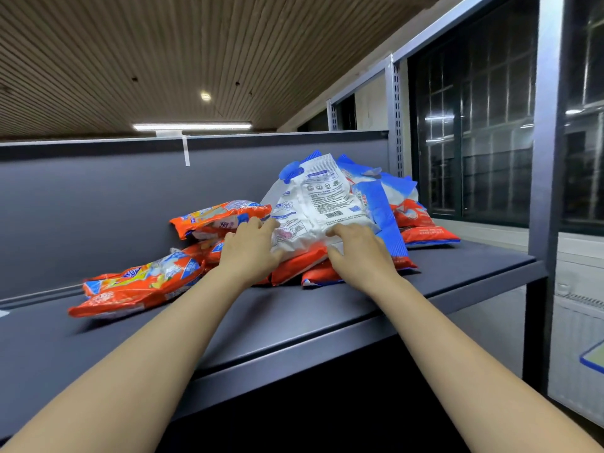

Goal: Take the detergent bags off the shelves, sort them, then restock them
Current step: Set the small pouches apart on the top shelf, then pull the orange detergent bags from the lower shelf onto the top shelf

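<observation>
bag pile (pixel 327 204) on shelf (pixel 294 315), right | loose bags (pixel 137 286) left | windows (pixel 470 132) behind

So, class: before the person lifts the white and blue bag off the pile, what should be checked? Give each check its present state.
1. Left hand holds the white and blue bag at its lower edge: ok.
2. Right hand holds the same bag: ok, fingers lie on its lower edge.
3. Nothing lies on top of that bag: ok.
4. Orange bags beneath stay put when it lifts: cannot tell.
5. Blue bags leaning beside it will not slide: cannot tell.
6. Bare shelf in front for sorting: ok.
</observation>
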Demonstrator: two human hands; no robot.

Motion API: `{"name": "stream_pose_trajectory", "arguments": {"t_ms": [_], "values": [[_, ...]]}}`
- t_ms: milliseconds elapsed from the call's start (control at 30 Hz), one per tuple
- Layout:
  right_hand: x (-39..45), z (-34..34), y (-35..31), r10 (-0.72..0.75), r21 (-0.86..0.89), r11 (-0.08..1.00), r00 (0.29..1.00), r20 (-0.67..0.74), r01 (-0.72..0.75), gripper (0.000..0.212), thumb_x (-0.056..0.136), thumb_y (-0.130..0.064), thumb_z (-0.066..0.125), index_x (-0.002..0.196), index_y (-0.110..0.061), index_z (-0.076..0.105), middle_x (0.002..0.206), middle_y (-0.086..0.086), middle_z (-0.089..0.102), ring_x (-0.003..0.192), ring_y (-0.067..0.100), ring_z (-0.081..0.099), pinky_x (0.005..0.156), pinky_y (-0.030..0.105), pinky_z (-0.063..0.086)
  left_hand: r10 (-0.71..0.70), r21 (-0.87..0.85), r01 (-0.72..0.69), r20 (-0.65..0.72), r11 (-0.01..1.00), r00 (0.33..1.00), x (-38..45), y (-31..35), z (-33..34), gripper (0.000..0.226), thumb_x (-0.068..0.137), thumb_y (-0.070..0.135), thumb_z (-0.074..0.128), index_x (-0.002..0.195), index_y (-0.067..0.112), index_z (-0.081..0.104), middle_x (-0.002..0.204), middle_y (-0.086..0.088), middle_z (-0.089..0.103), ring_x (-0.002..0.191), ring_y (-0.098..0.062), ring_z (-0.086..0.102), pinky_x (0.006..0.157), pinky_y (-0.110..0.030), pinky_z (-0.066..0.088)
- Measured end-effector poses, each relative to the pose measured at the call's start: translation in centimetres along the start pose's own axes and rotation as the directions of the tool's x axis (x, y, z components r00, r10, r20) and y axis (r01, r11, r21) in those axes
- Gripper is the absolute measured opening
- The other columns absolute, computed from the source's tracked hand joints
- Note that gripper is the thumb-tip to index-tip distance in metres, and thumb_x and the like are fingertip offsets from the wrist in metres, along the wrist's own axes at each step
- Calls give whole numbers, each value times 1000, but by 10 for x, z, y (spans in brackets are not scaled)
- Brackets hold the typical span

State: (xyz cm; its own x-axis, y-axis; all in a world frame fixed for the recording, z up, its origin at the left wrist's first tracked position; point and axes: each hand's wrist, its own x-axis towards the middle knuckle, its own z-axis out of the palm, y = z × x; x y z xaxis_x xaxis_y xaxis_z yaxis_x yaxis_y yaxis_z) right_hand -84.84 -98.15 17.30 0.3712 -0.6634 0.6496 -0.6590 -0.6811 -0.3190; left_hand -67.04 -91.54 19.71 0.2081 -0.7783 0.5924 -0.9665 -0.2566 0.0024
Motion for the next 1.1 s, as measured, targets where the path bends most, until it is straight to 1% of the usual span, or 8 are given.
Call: {"name": "stream_pose_trajectory", "arguments": {"t_ms": [333,433,567,667,767,867,967,1100], "values": [[2,-3,-19,-16,43,999,999,-28,17,33,92,-31,51,121,-18,58,123,6,58,118,26,48,93,36,39,-3,-76,7,52,997,999,-7,-2,-25,30,92,35,45,117,21,54,118,0,60,106,-24,54,83,-36,39],[-5,-4,-35,-43,72,997,999,18,41,32,92,-37,52,117,-20,60,120,4,60,117,26,50,93,36,42,-45,-67,51,89,996,995,-20,-13,-42,26,92,37,44,107,21,60,111,1,64,99,-22,56,74,-32,38],[-26,-5,-63,-92,147,986,990,103,76,31,87,-39,56,112,-23,63,119,0,63,115,22,54,96,39,44,-102,-46,107,101,993,990,-61,-39,-67,27,92,43,46,106,24,60,116,3,63,104,-21,57,76,-32,41],[-56,-4,-91,-162,225,965,982,99,137,26,85,-39,60,108,-27,64,113,-6,65,110,16,57,92,32,44,-138,-36,140,64,989,988,-108,-66,-90,27,92,48,46,102,26,60,113,5,65,103,-21,57,78,-33,44],[-95,-4,-125,-212,344,922,975,68,177,30,86,-31,64,115,-23,63,116,-7,63,111,12,56,90,20,37,-174,-90,173,-8,981,985,-167,-102,-112,25,90,49,48,98,29,60,105,10,67,99,-18,60,81,-36,49],[-138,-2,-162,-259,472,859,964,65,199,26,86,-28,64,111,-34,61,108,-26,59,104,-7,54,77,4,35,-239,-177,226,-53,958,970,-231,-142,-135,27,87,55,47,97,33,60,102,17,65,100,-10,60,85,-36,49],[-175,8,-200,-293,557,807,952,84,199,26,86,-33,63,111,-38,62,109,-31,58,107,-18,48,79,-1,35,-306,-221,291,-36,931,951,-291,-179,-155,34,82,59,42,96,34,60,100,21,64,99,-4,59,88,-34,48],[-219,24,-253,-344,583,777,935,81,236,28,84,-42,60,111,-37,62,110,-31,60,107,-18,50,84,-2,32,-421,-204,406,-33,891,907,-362,-224,-175,27,85,58,48,96,36,60,100,23,64,98,-3,60,88,-34,47]]}}
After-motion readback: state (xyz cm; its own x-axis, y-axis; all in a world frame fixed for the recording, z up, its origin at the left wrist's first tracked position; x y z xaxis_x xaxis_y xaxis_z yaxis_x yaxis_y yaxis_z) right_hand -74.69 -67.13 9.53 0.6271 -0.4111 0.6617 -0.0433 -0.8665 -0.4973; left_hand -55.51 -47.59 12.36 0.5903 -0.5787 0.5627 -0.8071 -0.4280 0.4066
